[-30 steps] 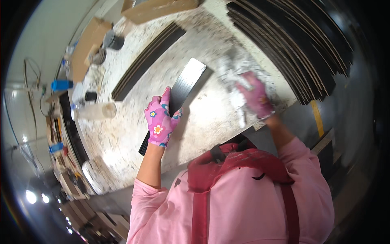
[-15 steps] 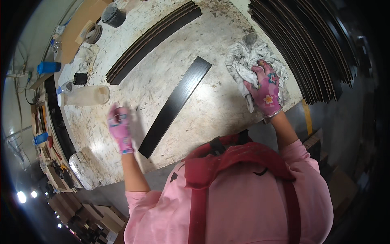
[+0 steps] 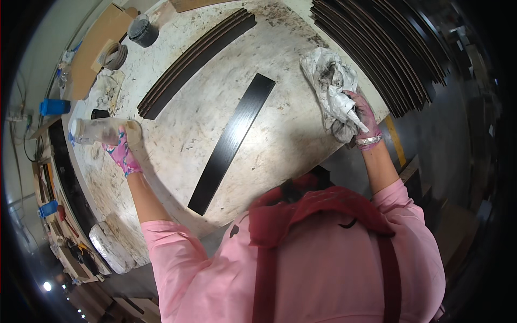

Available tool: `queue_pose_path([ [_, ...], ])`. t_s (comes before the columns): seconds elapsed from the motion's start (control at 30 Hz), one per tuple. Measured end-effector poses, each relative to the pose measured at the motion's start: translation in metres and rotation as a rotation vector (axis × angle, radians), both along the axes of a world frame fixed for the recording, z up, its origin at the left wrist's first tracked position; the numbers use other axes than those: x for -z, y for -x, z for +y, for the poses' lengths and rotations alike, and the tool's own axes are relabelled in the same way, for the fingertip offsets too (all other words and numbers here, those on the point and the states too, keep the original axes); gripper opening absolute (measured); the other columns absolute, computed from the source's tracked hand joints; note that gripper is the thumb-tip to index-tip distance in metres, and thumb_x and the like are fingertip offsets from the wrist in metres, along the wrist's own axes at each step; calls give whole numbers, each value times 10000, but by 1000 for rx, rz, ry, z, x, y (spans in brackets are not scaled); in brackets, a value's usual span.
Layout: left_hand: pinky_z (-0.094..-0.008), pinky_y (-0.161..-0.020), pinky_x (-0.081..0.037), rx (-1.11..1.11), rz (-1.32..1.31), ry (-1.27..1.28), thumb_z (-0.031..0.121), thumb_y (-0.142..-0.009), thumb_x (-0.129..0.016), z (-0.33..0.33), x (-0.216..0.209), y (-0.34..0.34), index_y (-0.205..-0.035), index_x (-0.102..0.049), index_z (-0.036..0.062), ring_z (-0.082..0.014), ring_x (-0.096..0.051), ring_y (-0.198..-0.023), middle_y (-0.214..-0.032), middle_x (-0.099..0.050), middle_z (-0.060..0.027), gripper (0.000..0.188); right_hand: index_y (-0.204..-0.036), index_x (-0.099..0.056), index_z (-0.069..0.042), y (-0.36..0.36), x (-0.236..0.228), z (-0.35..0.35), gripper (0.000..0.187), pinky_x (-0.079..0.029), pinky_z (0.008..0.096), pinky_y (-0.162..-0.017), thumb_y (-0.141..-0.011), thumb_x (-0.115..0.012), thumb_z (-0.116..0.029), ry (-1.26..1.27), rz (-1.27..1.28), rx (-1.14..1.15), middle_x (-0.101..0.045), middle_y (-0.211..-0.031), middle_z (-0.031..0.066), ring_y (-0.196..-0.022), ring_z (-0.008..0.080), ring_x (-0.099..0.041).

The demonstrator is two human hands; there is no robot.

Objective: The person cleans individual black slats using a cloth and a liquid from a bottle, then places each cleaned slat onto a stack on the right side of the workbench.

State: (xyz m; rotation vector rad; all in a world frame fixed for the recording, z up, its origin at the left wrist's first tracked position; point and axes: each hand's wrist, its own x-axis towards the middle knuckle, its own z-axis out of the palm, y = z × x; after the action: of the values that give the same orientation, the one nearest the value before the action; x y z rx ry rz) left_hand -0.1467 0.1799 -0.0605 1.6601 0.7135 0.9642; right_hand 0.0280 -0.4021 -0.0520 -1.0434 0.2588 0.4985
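Note:
My left hand (image 3: 123, 154), in a pink patterned glove, grips a clear plastic bottle (image 3: 90, 130) with a white cap. The bottle lies on its side at the left of the worktable, its cap pointing left. In my gloved right hand (image 3: 367, 115) is a crumpled white rag (image 3: 334, 91) with dark stains, bunched at the table's right edge. Between my hands a single black board (image 3: 231, 142) rests slantwise on the table, with light shining off its middle; neither hand touches it.
Several dark boards (image 3: 196, 62) stand side by side at the back. A large row of black boards (image 3: 377, 54) fills the far right. A dark tub (image 3: 143, 33), a roll of tape (image 3: 115, 56) and a stained cloth (image 3: 106, 89) sit along the left edge.
My left hand has moved left and taken hold of the bottle. My right hand has gone from lying on the rag to gripping it, and the rag is bunched up more.

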Motion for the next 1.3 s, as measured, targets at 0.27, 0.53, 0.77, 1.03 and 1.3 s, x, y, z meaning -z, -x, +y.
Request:
queue_pose_path([
  [0.27,-381,-829,-509,454,351,-818,278,-651,-796,-157,-87,-36,-1271,-507,9,-284,-614,-945,-1061,-602,-165,735,-1290,-478,-33,39,6,26,327,-513,341,-893,-995,-401,-153,-606,-21,-180,-610,-1141,96,-987,204,-617],
  [0.53,-420,-760,-431,839,560,-1366,161,-587,-756,-258,-113,-54,-1363,-458,158,-269,-561,-995,-1051,-560,-85,831,-1219,-535,15,75,-45,50,306,-532,278,-819,-972,-475,-157,-421,138,-221,-651,-1019,72,-897,159,-647],
  [0.77,-407,-777,-428,807,631,-1583,136,-594,-729,-252,-144,-72,-1371,-461,253,-267,-553,-961,-1012,-559,-57,830,-1256,-495,-2,65,-27,28,343,-570,306,-723,-915,-517,-32,-257,214,-164,-639,-1077,119,-871,191,-668],
  [1.03,-397,-694,-454,795,521,-1680,45,-678,-615,-248,-159,-74,-1298,-514,220,-251,-573,-888,-939,-567,-51,652,-1179,-551,73,69,-24,32,328,-556,326,-810,-878,-456,-19,-225,106,-119,-645,-1048,153,-914,208,-655],
  [1.3,-391,-741,-472,872,582,-1398,141,-644,-705,-241,-125,-59,-1367,-457,209,-276,-580,-941,-991,-580,-82,768,-1193,-515,40,74,2,30,385,-523,347,-835,-894,-455,-194,-533,-119,-341,-604,-1084,151,-954,238,-614],
])
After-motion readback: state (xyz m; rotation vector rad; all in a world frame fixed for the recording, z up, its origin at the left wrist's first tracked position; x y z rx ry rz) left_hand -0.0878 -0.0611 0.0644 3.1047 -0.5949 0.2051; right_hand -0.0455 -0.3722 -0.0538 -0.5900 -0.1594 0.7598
